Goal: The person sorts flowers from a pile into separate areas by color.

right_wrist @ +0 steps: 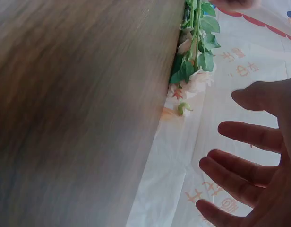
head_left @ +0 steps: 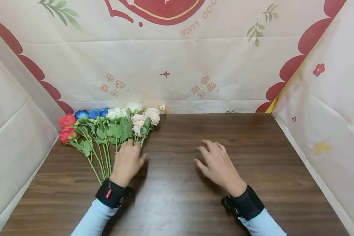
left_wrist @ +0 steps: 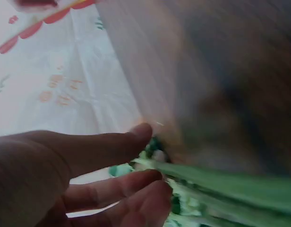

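My left hand [head_left: 127,162] reaches over the stems below the pale cream flowers [head_left: 152,114] in the head view. In the left wrist view its thumb and fingers stand apart beside green stems [left_wrist: 230,184]; whether they touch is hard to tell. Red roses [head_left: 67,121], blue roses [head_left: 82,114] and white roses [head_left: 116,113] lie in a row with the cream ones, blooms toward the back. Their green stems [head_left: 106,157] point toward me, partly covered by the left hand. Over the table's right half, my right hand [head_left: 219,167] has spread, slightly bent fingers and holds nothing.
A dark wooden table [head_left: 194,203] carries the flowers at its back left. White printed cloth [head_left: 165,55] hangs behind it, with cloth walls [head_left: 327,114] on both sides. Each wrist wears a black band [head_left: 249,203].
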`<move>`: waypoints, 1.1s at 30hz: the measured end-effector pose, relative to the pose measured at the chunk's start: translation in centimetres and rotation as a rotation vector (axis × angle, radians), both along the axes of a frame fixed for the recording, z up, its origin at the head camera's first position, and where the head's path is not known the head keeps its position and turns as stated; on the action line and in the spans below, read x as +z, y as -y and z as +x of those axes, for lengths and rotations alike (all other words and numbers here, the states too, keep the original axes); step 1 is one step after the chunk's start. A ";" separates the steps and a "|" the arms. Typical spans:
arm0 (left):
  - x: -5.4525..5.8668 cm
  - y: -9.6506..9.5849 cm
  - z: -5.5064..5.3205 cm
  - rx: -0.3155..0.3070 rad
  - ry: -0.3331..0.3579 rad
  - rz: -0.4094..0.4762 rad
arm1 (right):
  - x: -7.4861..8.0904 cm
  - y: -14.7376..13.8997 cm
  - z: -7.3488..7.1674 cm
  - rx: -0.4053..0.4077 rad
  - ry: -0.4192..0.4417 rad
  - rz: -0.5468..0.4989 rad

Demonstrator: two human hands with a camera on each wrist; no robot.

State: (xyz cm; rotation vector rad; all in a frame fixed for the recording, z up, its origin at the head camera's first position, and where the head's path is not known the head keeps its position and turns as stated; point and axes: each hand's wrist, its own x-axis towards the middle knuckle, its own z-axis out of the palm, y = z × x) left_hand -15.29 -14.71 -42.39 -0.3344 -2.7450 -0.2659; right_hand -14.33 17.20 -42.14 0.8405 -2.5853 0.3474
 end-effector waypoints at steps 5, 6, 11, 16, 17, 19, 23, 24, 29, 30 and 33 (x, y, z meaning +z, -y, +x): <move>-0.5 1.2 0.0 0.077 0.104 0.005 | -0.1 0.1 -0.1 0.018 -0.016 -0.044; -0.5 1.3 -0.1 0.065 0.107 0.004 | -0.1 0.1 -0.1 0.021 -0.016 -0.046; -0.7 1.2 -0.2 -0.003 0.050 0.015 | -0.3 0.1 -0.1 0.013 -0.010 -0.041; -0.4 1.3 0.0 -0.052 0.032 0.067 | -0.6 0.1 -0.1 -0.004 -0.001 -0.030; -0.3 1.3 0.1 -0.061 0.040 0.083 | -0.6 0.1 -0.1 -0.004 0.001 -0.029; 0.0 1.1 0.3 -0.075 0.055 0.114 | -0.7 0.1 0.0 -0.005 0.006 -0.024; 0.9 0.4 0.7 -0.089 0.107 0.162 | -0.7 0.3 0.2 0.014 0.020 -0.036; 1.1 0.2 0.8 -0.091 0.113 0.166 | -0.8 0.4 0.3 0.022 0.022 -0.043; 1.9 -1.0 1.3 -0.116 0.130 0.183 | -0.8 1.1 0.7 0.044 0.059 -0.076; 2.0 -1.3 1.5 -0.128 0.133 0.195 | -0.8 1.3 0.8 0.046 0.078 -0.088; 2.3 -2.3 1.9 -0.171 0.155 0.240 | -0.8 2.2 1.2 0.063 0.167 -0.147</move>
